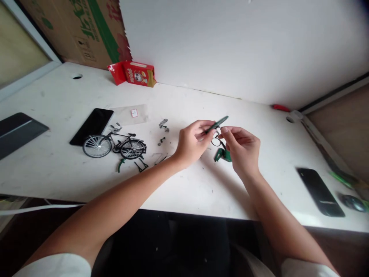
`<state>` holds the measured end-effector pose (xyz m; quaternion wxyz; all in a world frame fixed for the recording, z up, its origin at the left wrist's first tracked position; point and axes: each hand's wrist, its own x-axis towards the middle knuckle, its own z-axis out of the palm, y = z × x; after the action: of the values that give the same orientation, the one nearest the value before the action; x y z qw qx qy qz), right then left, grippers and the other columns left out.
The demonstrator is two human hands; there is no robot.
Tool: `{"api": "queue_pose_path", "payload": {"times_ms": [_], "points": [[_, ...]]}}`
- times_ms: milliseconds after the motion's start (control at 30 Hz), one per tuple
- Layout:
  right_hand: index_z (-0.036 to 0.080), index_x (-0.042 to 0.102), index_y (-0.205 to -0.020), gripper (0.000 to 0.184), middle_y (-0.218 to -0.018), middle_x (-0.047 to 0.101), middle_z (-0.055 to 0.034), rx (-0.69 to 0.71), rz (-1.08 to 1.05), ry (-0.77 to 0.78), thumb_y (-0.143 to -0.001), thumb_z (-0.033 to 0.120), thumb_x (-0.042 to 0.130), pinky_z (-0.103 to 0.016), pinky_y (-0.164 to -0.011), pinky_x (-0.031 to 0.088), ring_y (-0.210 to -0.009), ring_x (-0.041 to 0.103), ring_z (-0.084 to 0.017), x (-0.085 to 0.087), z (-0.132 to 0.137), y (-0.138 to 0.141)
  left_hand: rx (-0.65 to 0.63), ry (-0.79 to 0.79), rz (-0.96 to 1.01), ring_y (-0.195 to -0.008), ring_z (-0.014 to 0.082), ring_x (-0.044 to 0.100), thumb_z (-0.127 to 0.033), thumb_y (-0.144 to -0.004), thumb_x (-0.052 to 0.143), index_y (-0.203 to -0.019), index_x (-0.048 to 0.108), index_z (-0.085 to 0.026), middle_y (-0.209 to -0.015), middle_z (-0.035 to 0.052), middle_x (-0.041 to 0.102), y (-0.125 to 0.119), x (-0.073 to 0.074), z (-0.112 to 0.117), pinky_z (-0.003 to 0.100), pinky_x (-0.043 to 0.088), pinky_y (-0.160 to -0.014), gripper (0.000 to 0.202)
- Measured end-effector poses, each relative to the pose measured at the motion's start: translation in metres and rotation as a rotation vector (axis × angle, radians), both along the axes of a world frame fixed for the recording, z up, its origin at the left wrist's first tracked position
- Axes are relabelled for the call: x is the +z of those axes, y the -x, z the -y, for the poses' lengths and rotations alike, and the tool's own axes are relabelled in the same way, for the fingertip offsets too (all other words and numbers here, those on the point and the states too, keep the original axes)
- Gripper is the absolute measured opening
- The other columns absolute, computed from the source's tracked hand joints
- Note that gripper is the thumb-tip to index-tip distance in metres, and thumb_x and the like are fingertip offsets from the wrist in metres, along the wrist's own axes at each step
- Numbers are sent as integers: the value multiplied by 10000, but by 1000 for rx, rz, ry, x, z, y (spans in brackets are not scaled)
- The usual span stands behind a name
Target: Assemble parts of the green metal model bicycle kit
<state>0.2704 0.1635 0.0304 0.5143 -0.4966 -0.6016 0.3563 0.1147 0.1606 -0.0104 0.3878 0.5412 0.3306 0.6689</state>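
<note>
Two bare hands meet above the middle of a white table [201,192], with the left hand [191,144] curled and its thumb and forefingers pinched on a slim green piece [216,124] whose free end points toward 1 o'clock. The right hand [242,148] is closed at the fingertips on a small ring [216,141], held just below that piece; whether the two parts touch cannot be told. Both are lifted off the surface and brought close together, a grip that seems chosen to keep tiny parts steady and in plain sight. A green clip [222,155] lies on the table directly beneath the right fingers, within easy reach. At 9 o'clock from the hands stands a model bicycle [115,145] on its wheels, with a phone [92,126] and a clear bag [129,114] behind it and loose metal bits [163,124] between bicycle and hands, apparently spread flat so none gets lost. A red box [138,73] sits at 11 o'clock against the wall. At 4 o'clock a second phone [319,191] lies near the front edge beside a mouse [353,202]. Bare tabletop runs from the hands toward 12 o'clock and down to the near edge at 6 o'clock, leaving both forearms room to swing.
</note>
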Motion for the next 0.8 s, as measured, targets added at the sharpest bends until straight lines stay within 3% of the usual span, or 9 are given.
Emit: {"api": "queue_pose_path", "payload": {"times_ms": [67, 167, 500, 800], "points": [[238, 802, -967, 227, -886, 777, -52, -63, 112, -151, -907, 457, 794, -271, -499, 446, -679, 636, -140, 1, 3, 0, -14, 54, 24, -1058, 224, 811, -269, -991, 730, -1225, 699, -150, -1157, 135, 817, 0, 1, 0, 335, 682, -947, 264], [253, 799, -1023, 194, -990, 810, -59, -66, 248, -250, -923, 417, 771, -281, -494, 482, -768, 708, -169, 1, 7, 0, 17, 57, -30, -1150, 247, 787, -272, -978, 748, -1294, 703, -162, -1243, 139, 797, 0, 2, 3, 368, 668, -1011, 337], [257, 739, -925, 93, -902, 800, -32, -90, 432, -480, -968, 328, 698, -318, -528, 495, -705, 678, -152, -1, 7, -4, 102, -49, -142, -1162, 247, 784, -264, -973, 748, -1261, 749, -183, -1257, 103, 800, -1, 4, 12, 404, 659, -1066, 299], [258, 673, -972, 176, -846, 678, -18, -80, 378, -277, -986, 433, 682, -304, -528, 417, -632, 516, -128, -4, 5, -2, 224, -157, -278, -1149, 220, 789, -193, -994, 697, -1288, 736, -221, -1275, 71, 796, -2, -1, 9, 394, 665, -1046, 298]]}}
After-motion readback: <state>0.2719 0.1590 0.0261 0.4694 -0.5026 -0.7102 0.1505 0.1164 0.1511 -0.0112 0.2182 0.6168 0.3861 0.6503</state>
